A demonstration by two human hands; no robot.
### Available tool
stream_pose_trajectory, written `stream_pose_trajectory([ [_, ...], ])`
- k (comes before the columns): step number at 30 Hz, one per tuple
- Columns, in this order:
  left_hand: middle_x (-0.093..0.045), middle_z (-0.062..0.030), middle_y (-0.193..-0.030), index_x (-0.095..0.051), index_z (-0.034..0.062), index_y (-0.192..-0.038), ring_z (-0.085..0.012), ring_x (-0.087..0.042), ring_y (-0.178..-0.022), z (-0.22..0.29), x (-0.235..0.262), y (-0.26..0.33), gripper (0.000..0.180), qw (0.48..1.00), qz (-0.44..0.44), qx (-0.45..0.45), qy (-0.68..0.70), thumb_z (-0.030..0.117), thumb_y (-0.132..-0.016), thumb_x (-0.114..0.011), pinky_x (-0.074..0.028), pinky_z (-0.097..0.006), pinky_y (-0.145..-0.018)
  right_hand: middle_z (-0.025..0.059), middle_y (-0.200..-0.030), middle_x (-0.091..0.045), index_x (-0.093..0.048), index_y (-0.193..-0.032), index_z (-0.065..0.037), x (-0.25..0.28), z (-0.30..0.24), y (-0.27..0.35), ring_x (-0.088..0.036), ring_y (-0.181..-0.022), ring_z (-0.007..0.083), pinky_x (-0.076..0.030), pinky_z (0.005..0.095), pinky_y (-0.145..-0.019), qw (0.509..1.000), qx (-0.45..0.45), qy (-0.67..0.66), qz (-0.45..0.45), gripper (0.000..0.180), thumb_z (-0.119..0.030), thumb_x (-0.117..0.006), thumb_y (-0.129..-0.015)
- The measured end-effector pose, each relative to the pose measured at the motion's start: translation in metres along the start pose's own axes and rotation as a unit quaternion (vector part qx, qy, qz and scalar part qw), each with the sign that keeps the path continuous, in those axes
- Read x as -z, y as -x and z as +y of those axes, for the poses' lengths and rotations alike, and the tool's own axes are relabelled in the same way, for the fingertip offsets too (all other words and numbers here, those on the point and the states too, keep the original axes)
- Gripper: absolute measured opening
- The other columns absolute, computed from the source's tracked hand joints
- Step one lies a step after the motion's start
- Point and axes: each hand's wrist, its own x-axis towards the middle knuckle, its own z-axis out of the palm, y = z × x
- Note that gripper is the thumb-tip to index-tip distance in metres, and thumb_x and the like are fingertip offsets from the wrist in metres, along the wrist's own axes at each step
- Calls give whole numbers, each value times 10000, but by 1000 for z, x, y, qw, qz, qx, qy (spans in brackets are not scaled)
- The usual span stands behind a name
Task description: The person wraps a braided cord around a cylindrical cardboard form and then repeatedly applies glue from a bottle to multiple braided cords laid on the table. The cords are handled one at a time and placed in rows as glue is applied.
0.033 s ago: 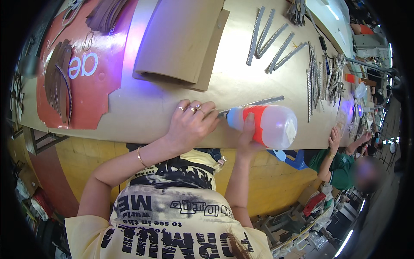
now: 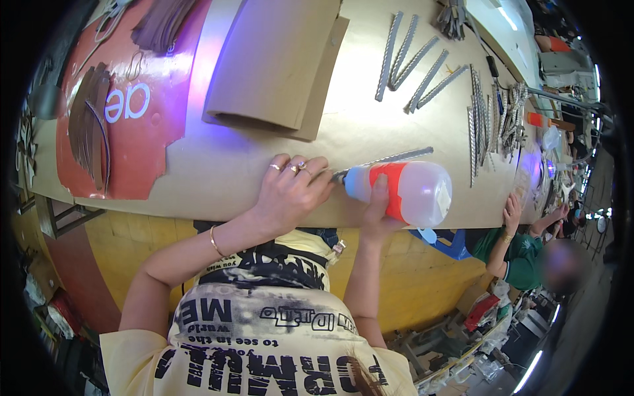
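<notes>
My left hand (image 2: 290, 191), with rings and a thin bracelet, rests on the brown paper-covered table (image 2: 218, 178), its fingertips pinching the near end of a long grey braided strip (image 2: 396, 158). My right hand (image 2: 378, 214) grips a translucent plastic bottle with an orange-red label (image 2: 413, 191) from below. The bottle lies tilted sideways, its nozzle pointing left at the strip's end, right by my left fingertips.
A folded cardboard sheet (image 2: 277, 66) lies behind my hands. A red sheet with white letters (image 2: 125, 119) and dark brown strips (image 2: 89, 132) sit at the left. Several grey braided strips (image 2: 416, 63) lie at the back right. Another person in green (image 2: 515, 244) reaches onto the table's right end.
</notes>
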Motion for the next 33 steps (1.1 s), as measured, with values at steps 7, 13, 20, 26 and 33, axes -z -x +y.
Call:
stream_pose_trajectory([
  [7,-594,-123,-1115,-613,54,-1194,-285,-595,-928,13,7,-30,474,997,-41,-19,57,192,-760,-744,-455,-402,-870,42,-943,-602,-535,-1221,-72,42,20,-57,-608,-794,163,-517,299,-677,892,-176,-353,222,429,-387,-563,-931],
  [13,-598,-183,-1060,-431,24,-1393,-333,-596,-961,40,-32,-77,641,993,-109,-44,32,92,-797,-658,-463,-432,-912,39,-885,-581,-510,-1271,-61,110,53,-86,-577,-749,137,-480,293,-629,867,-144,-367,306,509,-444,-527,-936],
  [20,-582,-205,-896,-340,29,-1406,-374,-589,-885,53,-41,-102,697,979,-186,60,55,-38,-756,-579,-474,-459,-812,61,-857,-599,-500,-1288,-55,109,64,-83,-579,-696,152,-474,280,-582,849,-148,-391,323,546,-458,-545,-921],
  [26,-589,-180,-828,-370,44,-1280,-370,-608,-776,51,-38,-110,601,973,-193,102,76,-33,-733,-607,-486,-457,-711,80,-815,-595,-458,-1312,-39,115,59,-83,-577,-664,159,-477,274,-541,832,-156,-440,300,589,-478,-526,-926],
  [33,-563,-189,-713,-380,17,-1225,-414,-590,-735,57,-28,-115,540,962,-211,149,92,-72,-723,-558,-460,-504,-688,87,-824,-583,-407,-1367,-46,119,62,-80,-565,-622,157,-428,269,-395,806,-171,-475,309,662,-525,-508,-921],
])
